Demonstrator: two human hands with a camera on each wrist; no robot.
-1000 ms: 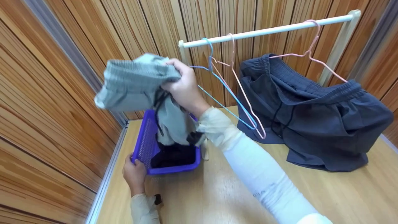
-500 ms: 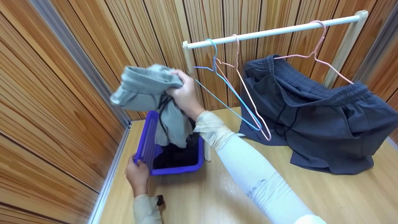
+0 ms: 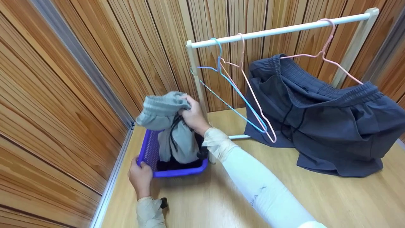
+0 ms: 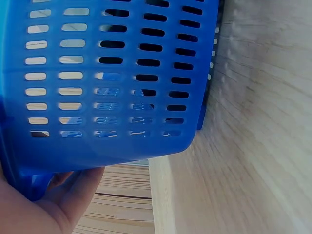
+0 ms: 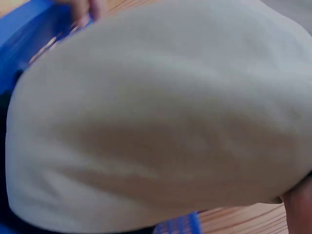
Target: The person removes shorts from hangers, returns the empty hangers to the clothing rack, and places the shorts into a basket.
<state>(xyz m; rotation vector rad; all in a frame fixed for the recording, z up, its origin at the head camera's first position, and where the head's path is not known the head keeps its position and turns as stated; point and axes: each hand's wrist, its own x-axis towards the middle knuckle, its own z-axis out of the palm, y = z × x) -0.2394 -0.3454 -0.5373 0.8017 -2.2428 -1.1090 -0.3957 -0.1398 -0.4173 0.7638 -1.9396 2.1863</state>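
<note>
My right hand [image 3: 193, 116] grips the waistband of a pair of light grey shorts [image 3: 171, 129] with a black drawstring, held over a blue plastic basket [image 3: 148, 150]. The shorts hang down into the basket, where dark clothing lies. In the right wrist view the grey cloth [image 5: 161, 122] fills the frame above the basket's rim [image 5: 29, 34]. My left hand [image 3: 140, 177] holds the basket's near left corner; the left wrist view shows the slotted basket wall [image 4: 112, 78] close up with my palm [image 4: 44, 204] under it.
A white rail [image 3: 278, 30] on the wooden table [image 3: 316, 196] carries a blue hanger [image 3: 234, 91], a pink hanger [image 3: 253, 95], and a second pink hanger [image 3: 322, 53] with dark grey shorts [image 3: 332, 110]. Wood-panelled walls close in at left and behind.
My right hand has lowered the grey shorts from well above the basket down toward it. My left hand has stayed on the basket corner.
</note>
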